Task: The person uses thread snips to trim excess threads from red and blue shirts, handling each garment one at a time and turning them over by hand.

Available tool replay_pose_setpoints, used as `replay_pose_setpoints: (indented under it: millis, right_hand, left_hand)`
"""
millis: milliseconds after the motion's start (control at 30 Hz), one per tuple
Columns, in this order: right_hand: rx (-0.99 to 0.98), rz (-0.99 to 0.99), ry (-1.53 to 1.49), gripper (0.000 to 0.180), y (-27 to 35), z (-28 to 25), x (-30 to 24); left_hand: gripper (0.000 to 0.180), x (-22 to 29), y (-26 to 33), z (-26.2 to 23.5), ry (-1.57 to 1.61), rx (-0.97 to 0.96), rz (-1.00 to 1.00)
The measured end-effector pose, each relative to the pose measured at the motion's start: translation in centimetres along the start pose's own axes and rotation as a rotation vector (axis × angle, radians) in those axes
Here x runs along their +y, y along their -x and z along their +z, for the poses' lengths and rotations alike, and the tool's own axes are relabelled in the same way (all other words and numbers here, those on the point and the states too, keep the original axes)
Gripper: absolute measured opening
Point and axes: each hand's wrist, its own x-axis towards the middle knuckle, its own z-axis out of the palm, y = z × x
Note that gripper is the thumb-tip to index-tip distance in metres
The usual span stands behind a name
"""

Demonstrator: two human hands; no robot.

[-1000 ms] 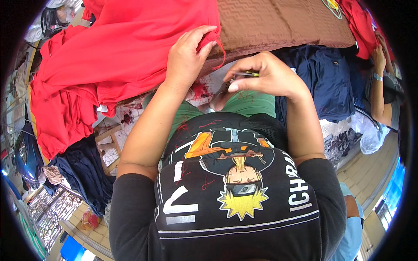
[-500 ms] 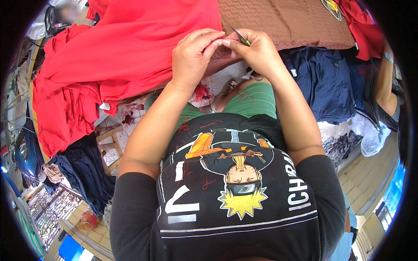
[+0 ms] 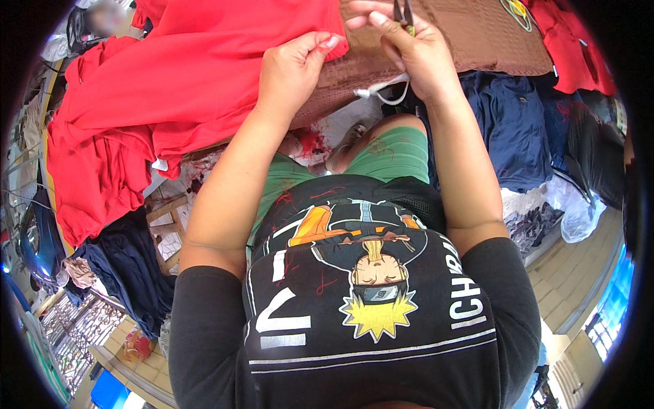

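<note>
My left hand [image 3: 289,75] is closed, thumb and finger pinched at the near right corner of a red cloth [image 3: 204,75] spread on the table. To its right, my right hand [image 3: 422,54] is raised over a brown patterned cover [image 3: 470,41]. Small thread snips [image 3: 407,20] with dark blades and a yellow-green part are tucked in that hand, blades pointing away from me, while some fingers stretch out to the left. A white cord [image 3: 392,92] hangs in a loop just below the right hand.
Navy garments [image 3: 507,129] lie at the right, beside a clear plastic bag [image 3: 579,211]. More dark cloth [image 3: 129,266] hangs at the lower left near a wooden frame [image 3: 170,228]. A yellow-green cord [image 3: 521,13] rests at the far right. Red thread scraps [image 3: 313,143] litter the area below.
My hands, together before, have parted. The right one has moved up and turned, and the white cord now shows. My left pinches at the red cloth's corner. Another person's arm has left the right side.
</note>
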Motion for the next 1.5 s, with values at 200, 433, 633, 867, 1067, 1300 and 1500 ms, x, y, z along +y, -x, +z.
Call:
replay_pose_setpoints:
  millis: [200,433,633,867,1067,1300,1500]
  right_hand:
    - [0.037,-0.113,0.469,0.023,0.6,0.2,2.2]
    - [0.048,-0.298,0.762,0.018,1.0,1.5,3.0]
    - [0.104,-0.307,0.685,0.021,1.3,1.8,3.2]
    - [0.072,-0.200,0.655,0.030,0.8,2.0,3.2]
    - [0.114,-0.084,0.534,0.025,0.9,1.5,3.9]
    - [0.093,-0.044,0.503,0.021,1.7,0.5,3.1]
    - [0.023,0.063,0.641,0.018,1.1,0.4,0.5]
  left_hand:
    - [0.020,-0.2,-1.0,-0.5,0.030,0.000,-0.007]
    - [0.022,0.3,-1.2,-0.4,0.033,-0.020,-0.040]
    - [0.026,0.4,-1.5,-0.4,-0.057,-0.082,-0.113]
    - [0.026,1.9,-1.3,-0.7,-0.291,-0.134,-0.022]
    - [0.026,2.1,-0.6,-0.9,-0.014,-0.221,-0.157]
    - [0.021,1.4,-0.4,-1.0,0.132,-0.317,-0.184]
    - [0.020,1.7,-0.2,-0.2,-0.131,-0.238,0.072]
